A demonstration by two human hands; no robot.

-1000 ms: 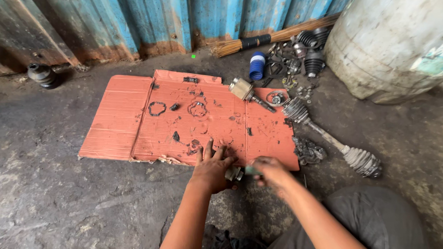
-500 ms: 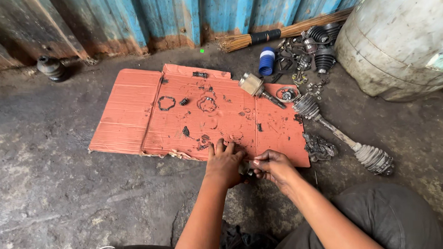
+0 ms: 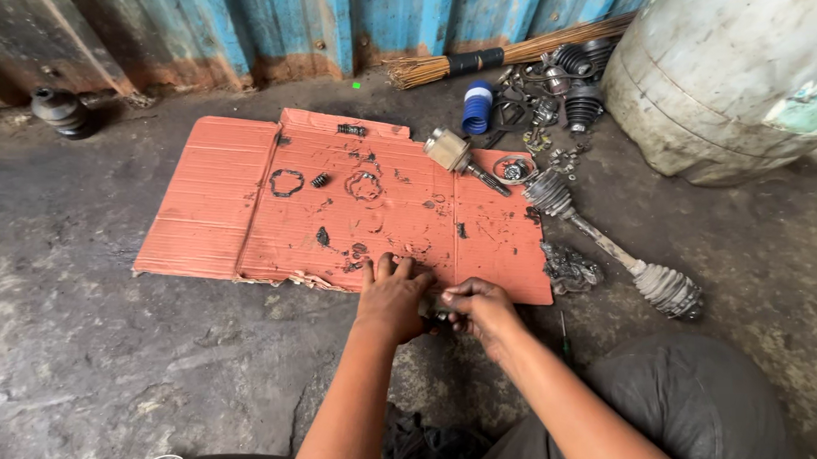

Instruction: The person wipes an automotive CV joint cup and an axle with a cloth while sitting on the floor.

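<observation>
Hands meet at the near edge of a sheet of reddish cardboard [image 3: 245, 217] laid flat on the concrete floor [image 3: 96, 358]. Left hand [image 3: 393, 298] lies fingers spread, palm down, over the cardboard's edge, touching a small dark metal part [image 3: 432, 306]. Right hand [image 3: 479, 310] is curled, fingers closed around that same part from the right side; the part is mostly hidden between the two hands and its shape cannot be told.

On the cardboard, well apart from the hands: a dark ring [image 3: 287, 182], a greasy toothed ring [image 3: 364, 185], a short spring [image 3: 352, 129], and a metal joint housing [image 3: 449, 149] at the far edge. Just off the right edge lies an axle shaft [image 3: 608, 245] with ribbed rubber boots at both ends.

Near the blue corrugated wall [image 3: 329, 24]: a blue-and-white cylinder [image 3: 478, 107], a broom [image 3: 511, 54], black ribbed boots [image 3: 583, 106]. At right stands a large whitish drum [image 3: 720, 74] bearing a pale green label [image 3: 803, 112] on its right side.
</observation>
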